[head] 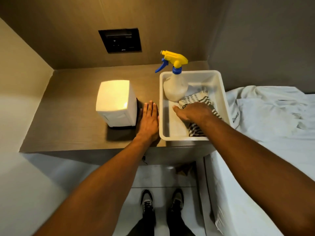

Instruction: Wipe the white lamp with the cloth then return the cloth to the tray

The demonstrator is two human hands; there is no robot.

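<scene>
Both hands are over the counter: my left hand lies flat, fingers released, just right of the white lamp. My right hand presses the striped cloth inside the tray; whether it grips, I cannot tell.

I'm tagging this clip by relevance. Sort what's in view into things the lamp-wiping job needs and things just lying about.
Part of the job:
- white lamp, on the shelf
- striped cloth, in the tray
- white tray
- right hand, resting on the cloth
- left hand, flat on the shelf beside the lamp

Just lying about:
- spray bottle, upright in the tray
- wall panel
- bedding
</scene>
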